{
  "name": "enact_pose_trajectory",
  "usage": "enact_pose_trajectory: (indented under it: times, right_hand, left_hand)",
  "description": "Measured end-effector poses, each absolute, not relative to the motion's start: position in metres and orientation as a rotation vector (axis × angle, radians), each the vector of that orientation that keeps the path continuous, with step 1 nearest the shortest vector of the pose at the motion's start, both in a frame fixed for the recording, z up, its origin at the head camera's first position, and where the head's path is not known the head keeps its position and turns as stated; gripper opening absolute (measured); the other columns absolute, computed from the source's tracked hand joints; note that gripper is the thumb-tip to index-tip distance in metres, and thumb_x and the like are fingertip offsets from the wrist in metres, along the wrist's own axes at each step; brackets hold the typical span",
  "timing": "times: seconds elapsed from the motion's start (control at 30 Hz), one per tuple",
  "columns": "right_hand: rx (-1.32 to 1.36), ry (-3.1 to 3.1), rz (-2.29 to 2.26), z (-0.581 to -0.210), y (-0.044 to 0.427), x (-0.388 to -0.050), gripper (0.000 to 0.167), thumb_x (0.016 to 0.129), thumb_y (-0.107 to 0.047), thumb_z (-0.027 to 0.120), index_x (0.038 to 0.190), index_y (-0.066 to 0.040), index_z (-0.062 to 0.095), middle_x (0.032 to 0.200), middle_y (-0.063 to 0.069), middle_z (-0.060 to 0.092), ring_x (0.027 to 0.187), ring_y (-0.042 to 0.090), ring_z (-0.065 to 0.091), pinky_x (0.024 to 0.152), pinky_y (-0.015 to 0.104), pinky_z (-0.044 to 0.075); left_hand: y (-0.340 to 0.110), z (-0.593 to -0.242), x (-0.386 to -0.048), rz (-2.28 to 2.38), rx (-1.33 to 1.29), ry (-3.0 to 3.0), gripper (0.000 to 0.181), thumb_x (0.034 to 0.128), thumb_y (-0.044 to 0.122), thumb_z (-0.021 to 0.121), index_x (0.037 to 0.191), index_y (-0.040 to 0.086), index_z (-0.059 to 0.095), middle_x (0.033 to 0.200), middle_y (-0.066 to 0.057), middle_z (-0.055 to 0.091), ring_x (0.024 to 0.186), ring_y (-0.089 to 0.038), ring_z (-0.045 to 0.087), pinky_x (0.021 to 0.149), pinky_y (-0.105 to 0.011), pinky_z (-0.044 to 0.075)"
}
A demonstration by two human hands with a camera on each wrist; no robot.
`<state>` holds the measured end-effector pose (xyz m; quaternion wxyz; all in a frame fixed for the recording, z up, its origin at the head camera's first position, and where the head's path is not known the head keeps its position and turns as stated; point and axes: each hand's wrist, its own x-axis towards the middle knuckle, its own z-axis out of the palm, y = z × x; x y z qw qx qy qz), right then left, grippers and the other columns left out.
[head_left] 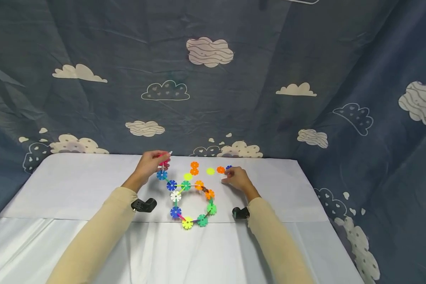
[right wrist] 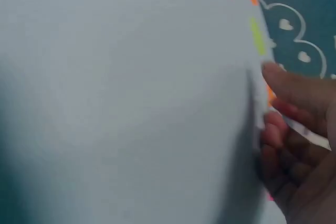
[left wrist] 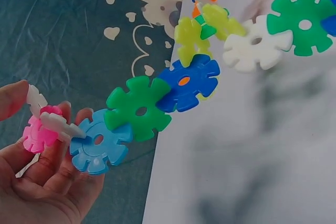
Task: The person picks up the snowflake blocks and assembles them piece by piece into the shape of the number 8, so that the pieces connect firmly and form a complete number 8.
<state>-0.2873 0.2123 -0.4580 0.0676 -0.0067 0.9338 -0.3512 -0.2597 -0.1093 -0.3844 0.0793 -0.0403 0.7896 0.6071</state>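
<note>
My left hand (head_left: 150,165) grips the end of a linked chain of toothed plastic discs. At its fingers in the left wrist view are a pink disc (left wrist: 35,136) and white discs (left wrist: 59,124), joined to a light blue disc (left wrist: 100,149). A green disc (left wrist: 137,109) and a dark blue disc (left wrist: 191,81) follow along the chain. It runs into a ring on the table with a white disc (head_left: 175,196) and a yellow disc (head_left: 187,223). My right hand (head_left: 238,178) is bent at the table's back, beside an orange disc (head_left: 221,170); what its fingers hold is unclear.
Loose discs lie beyond the ring: two orange ones (head_left: 194,168), a yellow-green one (head_left: 210,171) and a blue one (head_left: 228,167). The white-covered table (head_left: 269,197) ends at a dark cloud-patterned cloth (head_left: 234,106). Each wrist carries a black camera.
</note>
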Motion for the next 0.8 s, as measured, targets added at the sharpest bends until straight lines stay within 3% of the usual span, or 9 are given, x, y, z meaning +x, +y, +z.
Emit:
enact_pose_trajectory:
  times: [0.13, 0.33, 0.43, 0.57, 0.67, 0.8]
  right_hand:
    - [0.095, 2.847, -1.068, -0.468, 0.211, -0.286, 0.025, 0.083, -0.011, 0.077, 0.104, -0.002, 0.066, 0.086, 0.009, 0.057, 0.081, 0.022, 0.051, 0.072, 0.028, 0.046]
    - [0.173, 2.891, -1.075, -0.471, 0.208, -0.287, 0.031, 0.085, -0.017, 0.076, 0.109, -0.002, 0.064, 0.089, 0.010, 0.057, 0.082, 0.024, 0.050, 0.075, 0.031, 0.046]
    - [0.194, 2.880, -1.076, -0.471, 0.204, -0.287, 0.025, 0.086, -0.017, 0.075, 0.103, -0.002, 0.066, 0.086, 0.009, 0.058, 0.079, 0.023, 0.052, 0.073, 0.031, 0.048]
    - [0.194, 2.875, -1.068, -0.474, 0.199, -0.287, 0.016, 0.087, -0.016, 0.073, 0.094, -0.003, 0.067, 0.081, 0.008, 0.060, 0.075, 0.022, 0.054, 0.071, 0.030, 0.050]
    - [0.198, 2.875, -1.070, -0.475, 0.196, -0.286, 0.019, 0.087, -0.019, 0.073, 0.095, -0.003, 0.067, 0.082, 0.008, 0.059, 0.076, 0.022, 0.053, 0.072, 0.030, 0.049]
    - [0.172, 2.891, -1.033, -0.476, 0.194, -0.283, 0.026, 0.084, -0.024, 0.077, 0.096, -0.003, 0.067, 0.086, 0.009, 0.058, 0.081, 0.024, 0.052, 0.075, 0.033, 0.048]
  left_hand:
    - [-0.105, -0.384, -0.259, 1.820, -0.113, 2.352, 0.045, 0.0993, 0.030, 0.055, 0.133, 0.001, 0.053, 0.125, -0.019, 0.061, 0.103, -0.027, 0.065, 0.090, -0.036, 0.053]
    - [-0.104, -0.385, -0.257, 1.838, -0.111, 2.360, 0.047, 0.0979, 0.030, 0.058, 0.135, 0.000, 0.051, 0.124, -0.020, 0.061, 0.105, -0.032, 0.063, 0.088, -0.035, 0.053]
    - [-0.105, -0.386, -0.256, 1.840, -0.124, 2.360, 0.048, 0.0973, 0.028, 0.059, 0.135, 0.000, 0.051, 0.123, -0.020, 0.061, 0.107, -0.034, 0.063, 0.086, -0.033, 0.053]
    - [-0.107, -0.387, -0.254, 1.850, -0.145, 2.358, 0.044, 0.0977, 0.026, 0.058, 0.133, 0.000, 0.052, 0.122, -0.019, 0.062, 0.101, -0.029, 0.065, 0.086, -0.033, 0.053]
    - [-0.107, -0.387, -0.254, 1.868, -0.146, 2.353, 0.043, 0.0977, 0.024, 0.059, 0.132, -0.001, 0.053, 0.123, -0.020, 0.062, 0.092, -0.020, 0.066, 0.087, -0.033, 0.054]
    - [-0.108, -0.388, -0.255, 1.887, -0.152, 2.339, 0.043, 0.0976, 0.023, 0.059, 0.132, -0.002, 0.053, 0.124, -0.021, 0.061, 0.097, -0.025, 0.066, 0.088, -0.034, 0.054]
